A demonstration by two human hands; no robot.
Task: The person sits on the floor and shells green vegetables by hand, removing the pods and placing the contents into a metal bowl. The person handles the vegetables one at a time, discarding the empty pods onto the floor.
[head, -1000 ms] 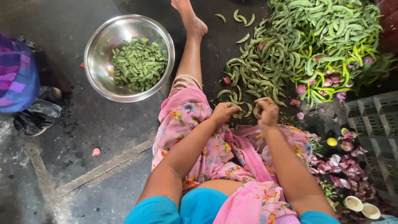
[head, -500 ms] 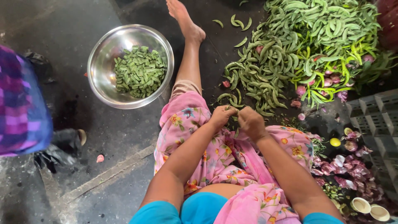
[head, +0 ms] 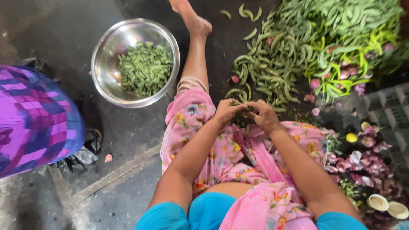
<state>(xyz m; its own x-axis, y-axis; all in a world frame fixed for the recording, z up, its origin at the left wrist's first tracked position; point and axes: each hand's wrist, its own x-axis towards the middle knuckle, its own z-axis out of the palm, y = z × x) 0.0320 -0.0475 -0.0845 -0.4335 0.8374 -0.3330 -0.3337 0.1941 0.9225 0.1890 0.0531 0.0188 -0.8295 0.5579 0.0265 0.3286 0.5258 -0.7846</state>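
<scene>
Both hands meet over the pink floral lap: left hand and right hand fingers pinched together on one green bean pod, steel bowl of cut pods well apart

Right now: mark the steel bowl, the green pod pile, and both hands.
steel bowl (head: 106,59): head view, bare inner wall on its left side.
green pod pile (head: 298,51): head view, middle of the heap.
left hand (head: 228,111): head view, back of the hand.
right hand (head: 265,116): head view, back of the hand.
</scene>
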